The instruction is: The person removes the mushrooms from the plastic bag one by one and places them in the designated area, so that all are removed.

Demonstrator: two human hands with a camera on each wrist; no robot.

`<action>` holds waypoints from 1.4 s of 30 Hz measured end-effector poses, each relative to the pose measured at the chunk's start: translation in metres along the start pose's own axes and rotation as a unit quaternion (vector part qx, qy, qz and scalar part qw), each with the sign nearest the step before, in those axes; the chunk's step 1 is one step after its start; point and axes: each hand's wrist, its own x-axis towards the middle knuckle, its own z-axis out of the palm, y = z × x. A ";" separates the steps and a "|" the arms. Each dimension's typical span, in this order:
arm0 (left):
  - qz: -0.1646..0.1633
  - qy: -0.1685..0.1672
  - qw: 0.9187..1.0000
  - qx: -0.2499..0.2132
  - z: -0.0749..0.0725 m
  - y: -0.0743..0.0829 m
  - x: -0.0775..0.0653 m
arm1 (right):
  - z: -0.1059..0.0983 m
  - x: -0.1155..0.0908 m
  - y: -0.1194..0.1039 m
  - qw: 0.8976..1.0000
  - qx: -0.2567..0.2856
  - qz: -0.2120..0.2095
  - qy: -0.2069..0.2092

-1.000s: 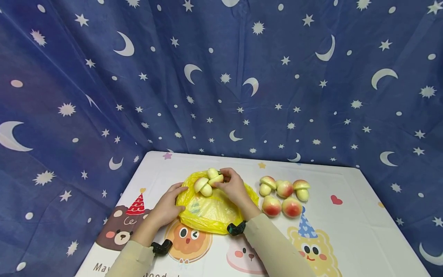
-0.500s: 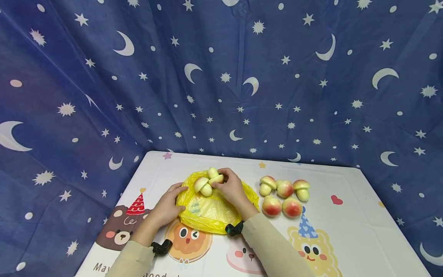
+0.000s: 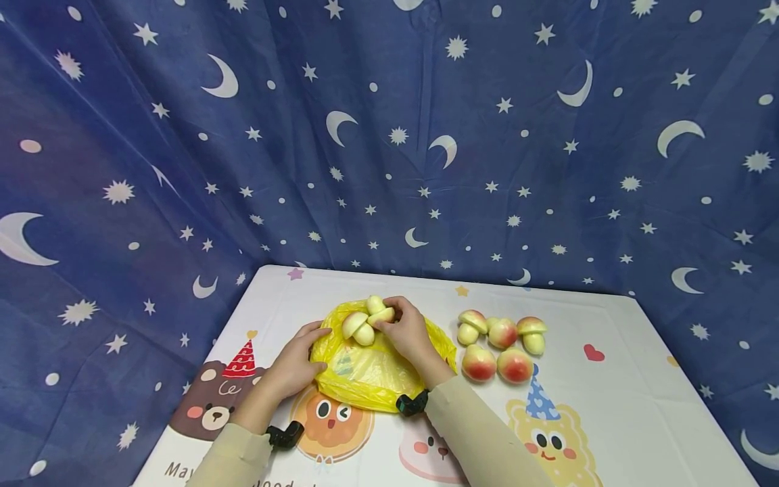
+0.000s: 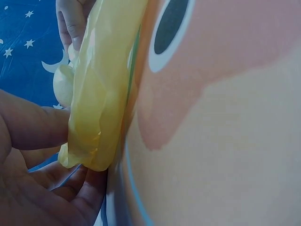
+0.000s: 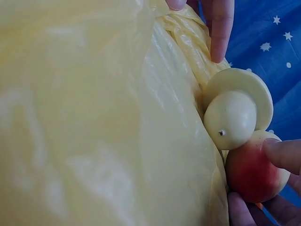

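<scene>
Left hand (image 3: 296, 364) pinches the near-left edge of the yellow plastic bag (image 3: 371, 368), thumb on top and fingers curled beneath the film, as the left wrist view shows; it holds that side of the bag against the desk (image 3: 639, 406). The bag lies crumpled slightly left of the middle of the desk, nearer the back edge than the front one. At the bag's far rim the right hand (image 3: 406, 329) grips a toy mushroom (image 3: 379, 312) between thumb and fingers, and a second pale mushroom (image 3: 356, 327) rests just beside it, touching the bag's mouth. Right of the bag, apart from it, sits a cluster of peaches and mushrooms (image 3: 500, 341), toward the middle of the desk.

To do this well, I would judge that the left hand should lift its edge so the mouth gapes, since the film looks slack and folded over. The right hand's piece then wants to go well past the rim before the fingers ease, or it may roll back out.
</scene>
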 end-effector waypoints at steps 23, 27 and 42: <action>-0.010 -0.002 1.000 0.000 0.000 0.006 -0.002 | -0.024 -0.017 -0.016 1.000 0.004 0.000 0.010; -0.010 -0.002 1.000 0.003 0.000 0.006 -0.002 | -0.031 -0.023 -0.019 1.000 0.008 -0.004 0.011; 0.009 -0.001 1.000 0.013 0.000 0.004 0.000 | -0.058 -0.040 -0.023 0.999 0.018 -0.021 0.019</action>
